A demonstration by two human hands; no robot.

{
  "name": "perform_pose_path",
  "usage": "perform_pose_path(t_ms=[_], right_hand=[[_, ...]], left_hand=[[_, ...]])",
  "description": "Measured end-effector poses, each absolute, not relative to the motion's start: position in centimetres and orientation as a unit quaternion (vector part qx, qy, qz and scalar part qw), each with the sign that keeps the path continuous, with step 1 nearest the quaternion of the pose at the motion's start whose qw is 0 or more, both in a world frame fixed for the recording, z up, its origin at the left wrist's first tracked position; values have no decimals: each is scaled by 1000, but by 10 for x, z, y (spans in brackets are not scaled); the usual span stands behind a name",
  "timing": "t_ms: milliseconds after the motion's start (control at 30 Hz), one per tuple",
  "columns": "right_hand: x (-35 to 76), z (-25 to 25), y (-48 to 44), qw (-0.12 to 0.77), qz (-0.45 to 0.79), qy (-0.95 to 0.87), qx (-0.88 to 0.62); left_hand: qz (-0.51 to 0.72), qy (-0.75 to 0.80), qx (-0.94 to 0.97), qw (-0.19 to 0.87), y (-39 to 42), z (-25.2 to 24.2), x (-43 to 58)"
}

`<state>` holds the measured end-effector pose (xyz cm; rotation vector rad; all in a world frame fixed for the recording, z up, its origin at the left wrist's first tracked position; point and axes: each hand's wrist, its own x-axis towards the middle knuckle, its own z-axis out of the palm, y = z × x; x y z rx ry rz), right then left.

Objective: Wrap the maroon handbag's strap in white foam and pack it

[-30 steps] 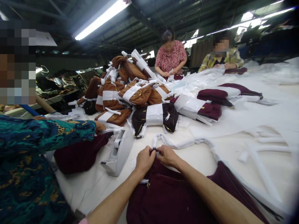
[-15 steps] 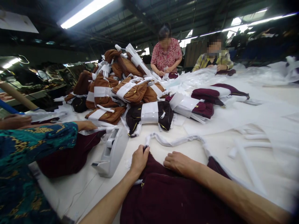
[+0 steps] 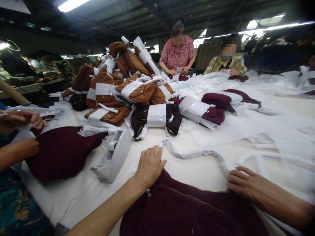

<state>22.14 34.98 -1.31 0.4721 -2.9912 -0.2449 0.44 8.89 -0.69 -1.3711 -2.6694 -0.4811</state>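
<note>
A large maroon bag (image 3: 187, 209) lies on the white table right in front of me, its gold zipper running along the top. My left hand (image 3: 150, 165) is closed over the bag's upper left corner, where the strap joins. At the upper right corner, my right hand (image 3: 242, 180) has its fingers bent around the other strap end; its fingertips are partly hidden. The strap (image 3: 192, 153), wrapped in white material, curves across the table between both hands.
A grey tape dispenser (image 3: 114, 160) stands left of my left hand. Beyond it a co-worker's hands hold another maroon bag (image 3: 61, 150). A wrapped black bag (image 3: 157, 119) and piled brown bags (image 3: 105, 88) sit ahead. Two people work across the table.
My right hand has slid rightward along the bag's top edge to the strap end. My left hand now covers the left corner. The co-worker's arm has drawn back left.
</note>
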Motion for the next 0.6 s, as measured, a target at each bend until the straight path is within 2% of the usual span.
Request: perform_pose_path(t_ms=[67,167,233,333,400,500,600], right_hand=[[226,-13,345,2,-51,-992,114],[220,-5,332,-15,-18,-998,51],[208,4,315,-22,42,-999,25],[180,15,284,-49,255,-966,2],[160,17,270,-137,380,-915,13],[137,8,262,-306,403,-862,35],[131,-3,265,-375,378,-846,34]], left_hand=[[-120,-820,-559,-11,94,1,22],[-90,-748,-652,-87,101,-2,41],[-101,-724,-681,-43,103,-9,46],[-144,-651,-741,80,99,-11,47],[-170,-595,-770,155,92,-5,49],[-201,-544,-789,201,79,6,56],[-274,-530,-768,232,67,9,65]])
